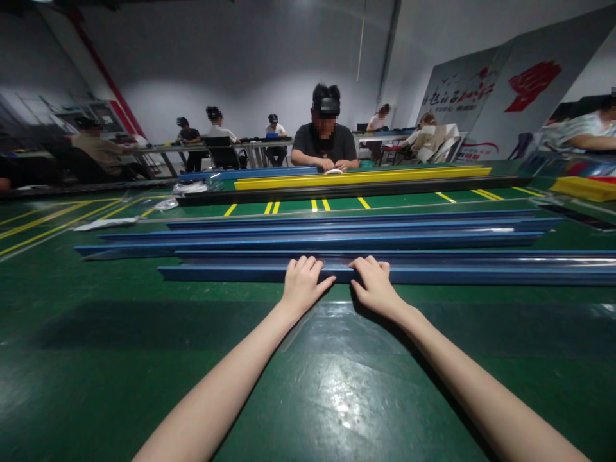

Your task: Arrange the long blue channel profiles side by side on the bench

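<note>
A long blue channel-shaped strip point(231, 274) lies crosswise on the green table point(144, 398). My left hand point(302, 282) grips its near wall, with the fingers hooked over the top edge and the thumb along the front face. Just to the right, my right hand point(378, 285) holds the same wall in a like way, thumb in front and fingers curled inside. A short stretch of the strip shows between the two hands. Nearer to me, a flat, see-through plastic band point(168, 324) runs across the table under my forearms.
More blue strips point(317, 240) lie parallel just beyond. Farther back are a black strip point(409, 188), a yellow strip point(366, 178) and crumpled clear plastic point(192, 187). A co-worker point(323, 138) sits across the table. A yellow tray-like object point(584, 188) lies at right.
</note>
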### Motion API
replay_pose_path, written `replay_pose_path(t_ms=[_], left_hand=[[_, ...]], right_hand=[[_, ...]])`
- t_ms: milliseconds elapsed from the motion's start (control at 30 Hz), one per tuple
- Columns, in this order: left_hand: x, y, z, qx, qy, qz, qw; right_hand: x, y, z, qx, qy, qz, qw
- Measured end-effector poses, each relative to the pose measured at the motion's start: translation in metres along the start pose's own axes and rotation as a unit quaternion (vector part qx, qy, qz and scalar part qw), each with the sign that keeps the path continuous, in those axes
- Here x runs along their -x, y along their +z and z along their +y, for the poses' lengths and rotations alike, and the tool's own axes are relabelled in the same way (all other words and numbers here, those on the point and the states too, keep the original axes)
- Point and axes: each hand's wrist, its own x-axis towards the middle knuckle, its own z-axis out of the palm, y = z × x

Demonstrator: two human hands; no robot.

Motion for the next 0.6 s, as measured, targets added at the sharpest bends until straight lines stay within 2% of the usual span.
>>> replay_pose_path(t_ms=[200, 600], left_hand=[[0.0009, 0.0, -0.0008, 0.01, 0.005, 0.0, 1.0], [0.0016, 0.0007, -0.0018, 0.054, 0.022, 0.012, 0.998]], right_hand=[[-0.0013, -0.0031, 0.0037, -0.023, -0.014, -0.022, 0.999], [-0.0042, 0.0011, 0.0075, 0.004, 0.015, -0.009, 1.0]])
